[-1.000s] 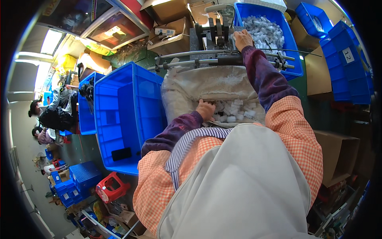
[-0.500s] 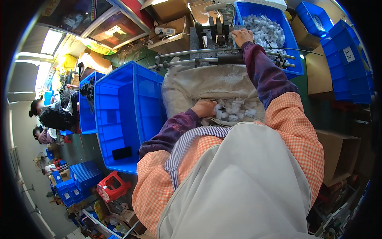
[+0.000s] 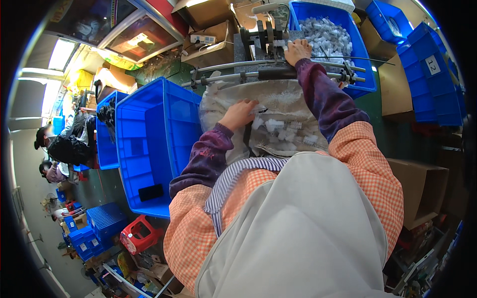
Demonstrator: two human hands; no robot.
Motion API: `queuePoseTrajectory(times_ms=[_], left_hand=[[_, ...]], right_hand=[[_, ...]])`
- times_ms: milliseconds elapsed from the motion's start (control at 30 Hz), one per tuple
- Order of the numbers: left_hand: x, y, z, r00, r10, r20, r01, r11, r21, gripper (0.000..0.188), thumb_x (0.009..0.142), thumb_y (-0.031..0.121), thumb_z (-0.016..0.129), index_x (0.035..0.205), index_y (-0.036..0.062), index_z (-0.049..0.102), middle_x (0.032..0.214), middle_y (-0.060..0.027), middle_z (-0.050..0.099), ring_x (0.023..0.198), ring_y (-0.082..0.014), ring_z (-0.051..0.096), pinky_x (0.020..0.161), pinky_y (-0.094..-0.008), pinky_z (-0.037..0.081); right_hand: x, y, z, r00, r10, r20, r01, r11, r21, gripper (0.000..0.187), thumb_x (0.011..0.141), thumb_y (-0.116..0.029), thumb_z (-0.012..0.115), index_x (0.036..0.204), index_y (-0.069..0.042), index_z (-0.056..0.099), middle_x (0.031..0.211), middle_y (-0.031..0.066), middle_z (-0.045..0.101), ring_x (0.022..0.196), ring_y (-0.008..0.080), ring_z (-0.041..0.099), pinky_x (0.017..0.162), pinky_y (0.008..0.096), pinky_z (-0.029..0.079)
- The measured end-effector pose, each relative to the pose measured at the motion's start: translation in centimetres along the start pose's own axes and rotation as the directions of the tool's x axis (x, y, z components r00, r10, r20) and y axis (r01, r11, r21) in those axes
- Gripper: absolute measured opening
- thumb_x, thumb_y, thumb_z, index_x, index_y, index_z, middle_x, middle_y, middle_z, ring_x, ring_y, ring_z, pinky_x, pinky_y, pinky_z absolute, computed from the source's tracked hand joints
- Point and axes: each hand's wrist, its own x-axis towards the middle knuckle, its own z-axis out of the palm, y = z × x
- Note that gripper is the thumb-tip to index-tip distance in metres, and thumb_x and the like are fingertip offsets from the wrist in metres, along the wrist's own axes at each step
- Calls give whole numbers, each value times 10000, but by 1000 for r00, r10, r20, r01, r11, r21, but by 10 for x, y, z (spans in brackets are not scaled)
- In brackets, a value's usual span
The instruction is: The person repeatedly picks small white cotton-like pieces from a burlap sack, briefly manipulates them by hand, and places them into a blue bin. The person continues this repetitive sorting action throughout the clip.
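At the small dark metal machine [image 3: 263, 43], my right hand [image 3: 298, 51] has its fingers bent and closed beside a small whitish plastic piece [image 3: 279, 43]. How much of that piece lies in the fingers is hard to see. My left hand [image 3: 239, 113] hovers over the beige cloth [image 3: 283, 94] spread before me, its fingers drawn together around a small translucent white plastic piece [image 3: 258, 110], partly hidden by them. A loose pile of white, ribbed plastic pieces [image 3: 285, 130] lies on the cloth, right of and nearer than my left hand.
Two metal rails [image 3: 223, 70] cross between cloth and machine. A blue bin [image 3: 323, 10] full of whitish pieces stands behind at the right. On the left, another blue bin [image 3: 141, 119] holds a black flat object [image 3: 150, 192]. A cardboard box [image 3: 211, 49] sits beyond; a red stool [image 3: 140, 235] stands lower left.
My left hand has lifted from the pile and moved away from me, slightly left, with a piece at its fingertips. My right hand has shifted slightly left and nearer at the machine.
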Motion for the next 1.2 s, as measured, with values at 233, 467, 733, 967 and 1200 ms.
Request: queuePoseTrajectory(times_ms=[233,467,733,967,1200], left_hand=[[5,17,8,983,-23,-183,33,998,48,461,740,22,502,1194,82,456,1122,-132,510,1048,-336,483,821,-393,461],[4,11,15,975,-56,-216,61,998,14,350,783,17,473,1132,48,472,1218,-156,479,1075,-337,492,869,-382,433],[7,27,7,944,-140,-300,136,990,-35,139,860,141,484,976,81,531,973,-113,536,910,-312,549,735,-399,459],[8,11,14,810,-151,-567,27,975,-221,134,875,150,468,867,40,545,885,-146,533,867,-336,536,730,-397,431],[2,9,17,790,-333,-515,19,853,-522,198,892,144,427,835,-2,546,826,-152,582,812,-311,557,724,-365,435]], right_hand=[[-2,-35,5,999,-34,-23,34,999,4,273,807,-272,473,955,-102,627,1030,96,567,1098,279,407,920,479,250],[-2,8,4,999,-27,-22,26,998,-59,256,796,-268,475,963,-137,617,1023,80,568,1025,272,493,878,453,299],[22,53,-2,993,-49,109,62,991,-120,225,825,-213,451,981,-146,599,1009,113,617,961,247,596,831,433,385],[24,100,-49,979,199,-52,-206,959,-197,216,794,-218,493,965,-137,597,1002,130,614,945,294,602,799,454,414],[-83,38,-70,926,-261,-273,360,828,430,290,798,-217,593,1069,-113,582,1021,89,599,902,252,602,749,340,464]])
